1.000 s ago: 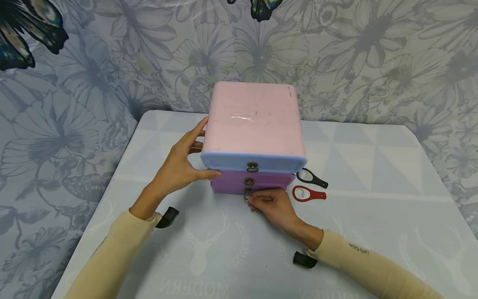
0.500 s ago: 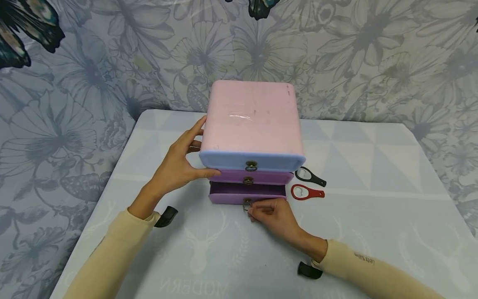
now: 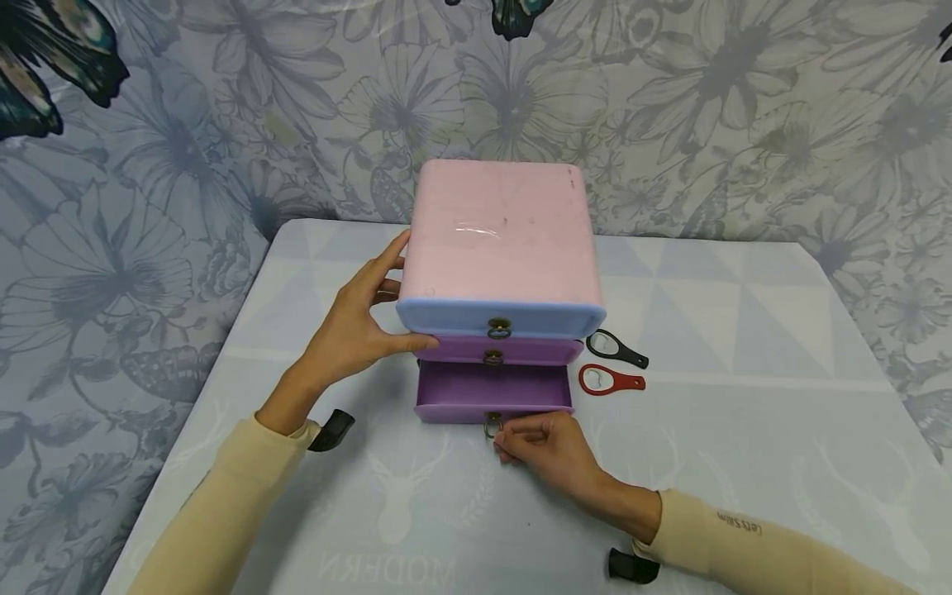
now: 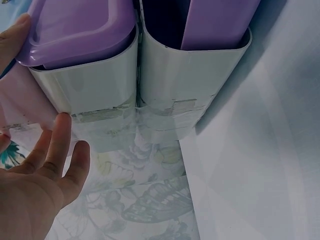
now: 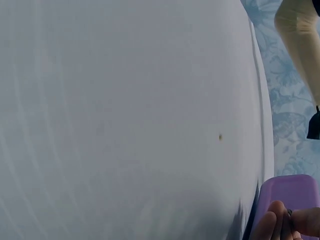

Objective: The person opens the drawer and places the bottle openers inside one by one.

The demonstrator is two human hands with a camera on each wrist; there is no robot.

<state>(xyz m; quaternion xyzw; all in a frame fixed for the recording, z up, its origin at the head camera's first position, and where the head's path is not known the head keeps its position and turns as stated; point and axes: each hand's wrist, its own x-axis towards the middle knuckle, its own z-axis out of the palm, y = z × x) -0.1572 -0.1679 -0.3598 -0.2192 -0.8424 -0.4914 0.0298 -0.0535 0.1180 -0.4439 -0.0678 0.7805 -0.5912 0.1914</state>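
A small drawer cabinet (image 3: pixel 506 231) with a pink top stands on the table. Its top drawer has a blue front (image 3: pixel 446 318), and the middle one is purple (image 3: pixel 454 350). The bottom purple drawer (image 3: pixel 454 413) is pulled out; its visible inside holds nothing. My right hand (image 3: pixel 550 450) pinches that drawer's metal ring pull (image 3: pixel 492 426) between thumb and fingers. With fingers fairly straight, my left hand (image 3: pixel 349 330) rests against the cabinet's left side, its thumb on the middle drawer's front edge. In the left wrist view, the fingers (image 4: pixel 60 140) spread beside the cabinet's pale side wall (image 4: pixel 100 95).
Right of the cabinet lie a black bottle opener (image 3: pixel 617 349) and a red bottle opener (image 3: pixel 611 380). The patterned table (image 3: pixel 744 446) reaches back to a floral wall covering (image 3: pixel 714 99) with butterfly decorations (image 3: pixel 67 58).
The bottom drawer has slid out toward me from shut, drawn by my right hand on its ring. My left hand has stayed at the cabinet's side.
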